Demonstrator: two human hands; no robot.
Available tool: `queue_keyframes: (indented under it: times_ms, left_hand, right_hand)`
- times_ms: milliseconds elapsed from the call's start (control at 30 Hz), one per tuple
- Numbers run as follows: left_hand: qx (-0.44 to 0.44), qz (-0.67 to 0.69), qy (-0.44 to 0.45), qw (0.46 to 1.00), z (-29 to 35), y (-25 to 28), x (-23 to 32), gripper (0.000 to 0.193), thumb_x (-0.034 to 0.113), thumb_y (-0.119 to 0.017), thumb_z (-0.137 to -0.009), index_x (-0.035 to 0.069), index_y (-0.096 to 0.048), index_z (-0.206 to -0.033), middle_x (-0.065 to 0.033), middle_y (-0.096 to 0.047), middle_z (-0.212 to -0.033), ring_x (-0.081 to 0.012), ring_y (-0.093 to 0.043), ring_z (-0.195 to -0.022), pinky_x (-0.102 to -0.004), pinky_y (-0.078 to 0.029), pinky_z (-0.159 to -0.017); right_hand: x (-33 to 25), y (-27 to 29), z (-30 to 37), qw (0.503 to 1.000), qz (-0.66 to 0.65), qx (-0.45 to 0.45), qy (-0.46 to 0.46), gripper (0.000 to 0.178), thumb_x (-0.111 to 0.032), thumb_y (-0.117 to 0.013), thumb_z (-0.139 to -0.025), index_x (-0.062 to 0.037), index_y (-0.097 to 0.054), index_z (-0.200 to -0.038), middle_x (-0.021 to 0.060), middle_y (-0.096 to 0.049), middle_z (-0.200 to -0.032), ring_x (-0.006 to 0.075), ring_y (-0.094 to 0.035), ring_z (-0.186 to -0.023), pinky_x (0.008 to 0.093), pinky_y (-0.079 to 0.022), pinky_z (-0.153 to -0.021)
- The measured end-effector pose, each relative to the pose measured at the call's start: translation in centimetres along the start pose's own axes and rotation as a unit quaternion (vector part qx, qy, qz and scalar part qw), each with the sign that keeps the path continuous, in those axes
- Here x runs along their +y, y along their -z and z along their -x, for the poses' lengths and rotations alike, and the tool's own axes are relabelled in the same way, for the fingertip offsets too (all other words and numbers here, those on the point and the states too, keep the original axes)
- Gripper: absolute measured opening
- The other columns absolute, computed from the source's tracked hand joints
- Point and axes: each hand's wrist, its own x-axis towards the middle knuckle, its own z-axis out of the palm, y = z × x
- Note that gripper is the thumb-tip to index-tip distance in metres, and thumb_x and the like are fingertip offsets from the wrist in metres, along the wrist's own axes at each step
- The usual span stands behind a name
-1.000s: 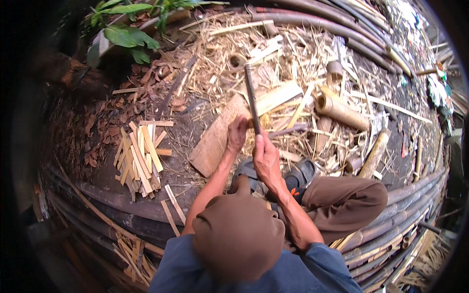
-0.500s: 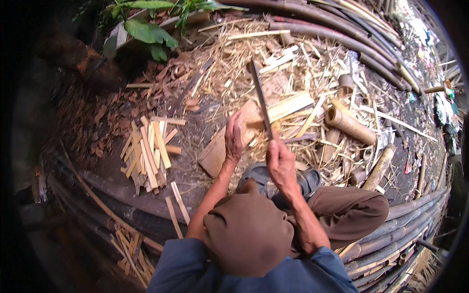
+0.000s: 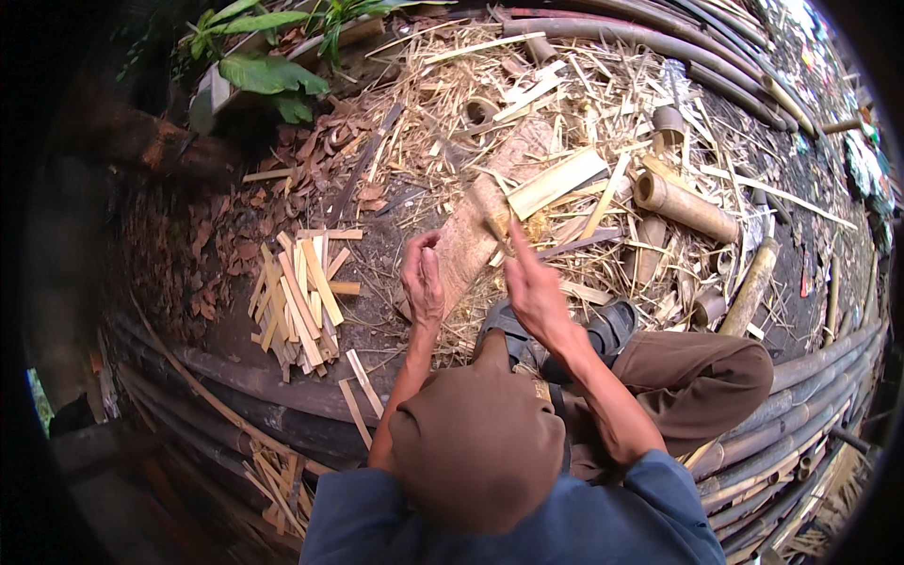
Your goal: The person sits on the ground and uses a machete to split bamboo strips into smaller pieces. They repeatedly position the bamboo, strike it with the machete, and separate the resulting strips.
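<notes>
My right hand (image 3: pixel 539 294) is closed on the handle of a long-bladed knife. The blade (image 3: pixel 488 202) is smeared by motion over a long flat wooden block (image 3: pixel 461 254) on the ground. Left of the block, my left hand (image 3: pixel 424 284) is raised with loosely bent fingers, and nothing shows in it. Just past the right hand, a wide pale split bamboo piece (image 3: pixel 557 185) lies across the block's right side. A small yellowish piece near the blade is too blurred to make out.
A pile of split bamboo strips (image 3: pixel 299 299) lies at left. Bamboo tube sections (image 3: pixel 692 209) and shavings (image 3: pixel 443 113) cover the ground ahead and right. Long bamboo poles (image 3: pixel 273 381) run behind me, with more poles (image 3: pixel 621 36) at the far side. A leafy plant (image 3: pixel 268 73) stands far left.
The knife has gone from raised and sharply seen to a blur lower over the block. My left hand has shifted a little left and down. The whole view has also shifted slightly.
</notes>
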Motion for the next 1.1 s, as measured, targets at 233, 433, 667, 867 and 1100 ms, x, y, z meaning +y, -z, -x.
queue_keyframes:
  times_ms: [233, 433, 667, 867, 1100]
  left_hand:
    - [-0.09, -0.168, -0.166, 0.968, -2.8, -1.6, 4.0, 0.051, 0.036, -0.071, -0.084, -0.002, -0.055, -0.115, -0.0167, -0.056, -0.111, -0.0314, -0.052, -0.108, -0.0429, -0.043, -0.094]
    - [-0.11, -0.196, -0.089, 0.97, -1.6, -3.9, 3.3, 0.044, 0.023, -0.065, -0.088, -0.002, -0.048, -0.122, -0.0147, -0.054, -0.114, -0.0276, -0.053, -0.105, -0.0418, -0.043, -0.092]
    - [0.045, -0.187, -0.234, 0.953, -3.5, -2.1, 0.8, 0.041, 0.02, -0.054, -0.096, -0.003, -0.044, -0.128, -0.0151, -0.054, -0.116, -0.0256, -0.055, -0.103, -0.0375, -0.045, -0.089]
    - [0.114, -0.1, -0.113, 0.982, -1.9, 2.0, 0.5, 0.036, 0.022, -0.048, -0.101, -0.003, -0.05, -0.126, -0.0147, -0.056, -0.113, -0.0232, -0.056, -0.096, -0.033, -0.047, -0.083]
    - [-0.015, -0.166, 0.035, 0.985, 1.7, 9.8, -12.2, 0.028, 0.021, -0.052, -0.099, 0.0, -0.06, -0.114, -0.011, -0.061, -0.101, -0.0207, -0.057, -0.092, -0.0317, -0.047, -0.082]
  right_hand:
    - [5.1, -5.0, -1.7, 0.999, 0.025, -0.042, -0.017, 0.052, -0.03, -0.044, -0.1, -0.0018, -0.033, -0.142, 0.029, -0.06, -0.07, 0.046, -0.06, -0.064, 0.0497, -0.046, -0.054]
    - [7.9, -5.6, 0.3, 0.995, -0.027, 0.032, 0.095, 0.061, -0.035, -0.063, -0.087, -0.0105, -0.04, -0.138, 0.0219, -0.065, -0.082, 0.0394, -0.064, -0.077, 0.0467, -0.051, -0.066]
    - [6.5, -6.9, -0.3, 0.989, -0.047, 0.099, 0.104, 0.053, -0.037, -0.06, -0.09, -0.0045, -0.045, -0.13, 0.0216, -0.059, -0.08, 0.041, -0.057, -0.069, 0.0472, -0.046, -0.061]
    - [2.6, -3.7, 1.7, 0.964, -0.069, 0.188, 0.176, 0.043, -0.037, -0.053, -0.094, -0.0027, -0.048, -0.119, 0.0219, -0.059, -0.071, 0.0416, -0.056, -0.061, 0.0482, -0.044, -0.056]
    - [9.1, -7.4, -1.1, 0.985, -0.067, 0.147, 0.059, 0.033, -0.038, -0.054, -0.095, -0.0064, -0.052, -0.105, 0.0204, -0.058, -0.07, 0.04, -0.058, -0.062, 0.0469, -0.045, -0.055]
